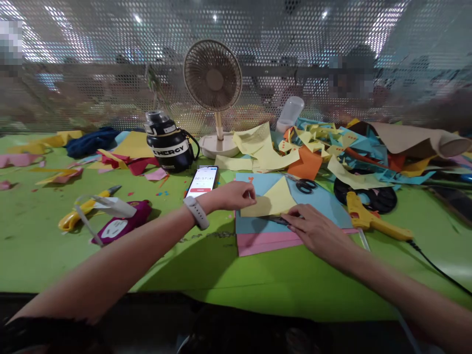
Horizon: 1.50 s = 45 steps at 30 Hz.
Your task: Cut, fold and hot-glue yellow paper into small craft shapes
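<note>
Seen from the head camera, over a bright green tabletop (295, 290): left hand (238, 195), a pale grey band (197, 213) around the wrist, fingers curled well in toward the palm, at the left part of an angular piece of pale yellow paper (275, 199); impossible to tell whether pinching it or just above it. Opposite, right hand (313, 228) with fingers stretched out and close together, fingertips at the paper's lower right edge, near a dark object partly hidden beneath; again impossible to tell whether gripping.

Between both hands, the yellow paper, on a light blue sheet (328, 209) atop pink sheets (258, 243), its long axis roughly left to right, one corner pointing away from the person.

Just beyond it on the blue, black-handled scissors (307, 185), blades toward the upper left. Farther right, a yellow glue gun (387, 227) with a black cord; left of the paper, a lit phone (202, 182) showing a timer.
</note>
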Tool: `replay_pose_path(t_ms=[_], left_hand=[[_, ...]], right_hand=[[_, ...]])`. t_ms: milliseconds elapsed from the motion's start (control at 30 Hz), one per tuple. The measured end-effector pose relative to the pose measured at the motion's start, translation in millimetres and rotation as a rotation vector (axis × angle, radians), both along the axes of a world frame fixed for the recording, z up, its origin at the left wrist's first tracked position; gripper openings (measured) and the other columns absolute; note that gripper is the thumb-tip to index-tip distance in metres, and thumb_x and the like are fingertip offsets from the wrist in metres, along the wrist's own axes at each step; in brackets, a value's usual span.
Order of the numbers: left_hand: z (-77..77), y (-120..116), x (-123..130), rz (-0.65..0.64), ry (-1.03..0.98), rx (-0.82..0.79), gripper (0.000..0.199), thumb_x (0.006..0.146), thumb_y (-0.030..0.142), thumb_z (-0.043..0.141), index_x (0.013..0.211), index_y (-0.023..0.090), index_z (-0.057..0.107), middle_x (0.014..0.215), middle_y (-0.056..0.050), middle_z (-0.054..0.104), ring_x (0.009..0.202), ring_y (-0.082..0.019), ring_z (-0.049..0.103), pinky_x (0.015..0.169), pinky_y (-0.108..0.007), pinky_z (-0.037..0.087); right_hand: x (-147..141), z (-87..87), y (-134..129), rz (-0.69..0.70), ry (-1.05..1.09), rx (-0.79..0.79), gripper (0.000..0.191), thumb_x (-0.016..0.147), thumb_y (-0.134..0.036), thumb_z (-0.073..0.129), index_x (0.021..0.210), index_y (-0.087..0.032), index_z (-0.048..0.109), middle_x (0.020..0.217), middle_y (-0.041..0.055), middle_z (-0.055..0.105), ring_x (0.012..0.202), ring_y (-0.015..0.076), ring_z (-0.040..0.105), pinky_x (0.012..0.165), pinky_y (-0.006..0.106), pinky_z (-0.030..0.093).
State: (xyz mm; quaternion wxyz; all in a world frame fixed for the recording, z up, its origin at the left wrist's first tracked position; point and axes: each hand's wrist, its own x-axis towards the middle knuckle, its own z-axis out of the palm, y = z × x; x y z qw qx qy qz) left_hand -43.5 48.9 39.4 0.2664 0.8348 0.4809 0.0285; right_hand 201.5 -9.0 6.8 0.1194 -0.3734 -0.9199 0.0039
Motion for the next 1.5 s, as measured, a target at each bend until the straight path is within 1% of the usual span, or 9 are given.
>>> replay_pose_path(t_ms=[67,133,367,567,833,1000,1167,1267,1500], left_hand=[[1.3,9.1,2.5,-0.039,0.031,-0.105,0.019,0.079,0.024,0.049,0.091,0.016,0.061,0.087,-0.005,0.066,0.076,-0.017,0.058,0.067,-0.026,0.044],[0.9,13.9,4.5,-0.066,0.051,-0.159,0.019,0.076,0.023,0.049,0.090,0.016,0.060,0.087,-0.005,0.065,0.075,-0.017,0.057,0.066,-0.026,0.043],[1.3,19.9,7.7,-0.125,0.120,-0.228,0.017,0.075,0.023,0.049,0.089,0.017,0.056,0.084,-0.004,0.064,0.072,-0.015,0.053,0.061,-0.024,0.041],[1.6,20.9,8.5,-0.141,0.153,-0.228,0.019,0.075,0.024,0.048,0.091,0.017,0.055,0.084,-0.005,0.064,0.070,-0.015,0.053,0.059,-0.024,0.041],[1.7,19.9,9.7,-0.133,0.168,-0.227,0.024,0.076,0.025,0.047,0.096,0.016,0.055,0.090,-0.006,0.064,0.072,-0.016,0.053,0.061,-0.025,0.041],[-0.7,22.0,8.8,-0.140,0.174,-0.217,0.024,0.075,0.026,0.049,0.096,0.017,0.056,0.091,-0.007,0.064,0.074,-0.016,0.054,0.063,-0.025,0.041],[-0.3,21.8,8.0,-0.151,0.187,-0.213,0.021,0.077,0.026,0.048,0.095,0.017,0.055,0.090,-0.006,0.063,0.071,-0.016,0.052,0.058,-0.024,0.040],[-0.5,21.7,7.7,-0.156,0.185,-0.199,0.021,0.077,0.026,0.048,0.094,0.018,0.055,0.091,-0.005,0.064,0.072,-0.016,0.052,0.060,-0.024,0.040],[-3.9,23.0,7.0,-0.167,0.182,-0.194,0.021,0.075,0.024,0.049,0.093,0.017,0.055,0.085,-0.006,0.064,0.069,-0.016,0.052,0.058,-0.025,0.040]], right_hand=[[0.8,0.0,0.1,0.002,0.006,0.004,0.031,0.088,-0.010,0.046,0.114,-0.013,0.064,0.098,0.0143,0.061,0.094,0.0256,0.057,0.077,0.041,0.053],[0.7,0.2,0.3,0.001,0.007,-0.004,0.031,0.089,-0.011,0.045,0.114,-0.013,0.063,0.099,0.0145,0.061,0.095,0.0259,0.057,0.077,0.042,0.053],[-12.4,0.0,0.2,-0.022,0.022,-0.046,0.029,0.089,-0.011,0.044,0.110,-0.013,0.064,0.098,0.0142,0.060,0.094,0.0265,0.055,0.078,0.043,0.051],[-23.8,0.2,-0.6,-0.047,0.011,-0.064,0.029,0.089,-0.009,0.043,0.109,-0.014,0.064,0.099,0.0139,0.058,0.093,0.0250,0.054,0.079,0.042,0.049],[-23.2,0.7,-1.3,-0.051,-0.014,-0.098,0.029,0.089,-0.010,0.045,0.112,-0.012,0.063,0.100,0.0147,0.057,0.095,0.0261,0.053,0.080,0.042,0.049],[-30.5,-0.4,-1.1,-0.028,-0.024,-0.063,0.028,0.089,-0.010,0.044,0.110,-0.012,0.063,0.099,0.0140,0.057,0.093,0.0255,0.052,0.080,0.042,0.048],[-32.4,-3.6,-1.2,-0.008,-0.006,-0.041,0.029,0.089,-0.011,0.044,0.111,-0.012,0.062,0.100,0.0138,0.058,0.093,0.0258,0.052,0.078,0.041,0.048],[-35.2,-4.4,-0.7,-0.011,0.000,-0.025,0.028,0.089,-0.011,0.045,0.110,-0.013,0.064,0.100,0.0139,0.058,0.091,0.0253,0.053,0.078,0.042,0.048],[-41.6,-0.3,-2.3,-0.022,-0.069,-0.033,0.028,0.088,-0.009,0.048,0.111,-0.013,0.064,0.105,0.0139,0.059,0.095,0.0264,0.053,0.077,0.040,0.048]])
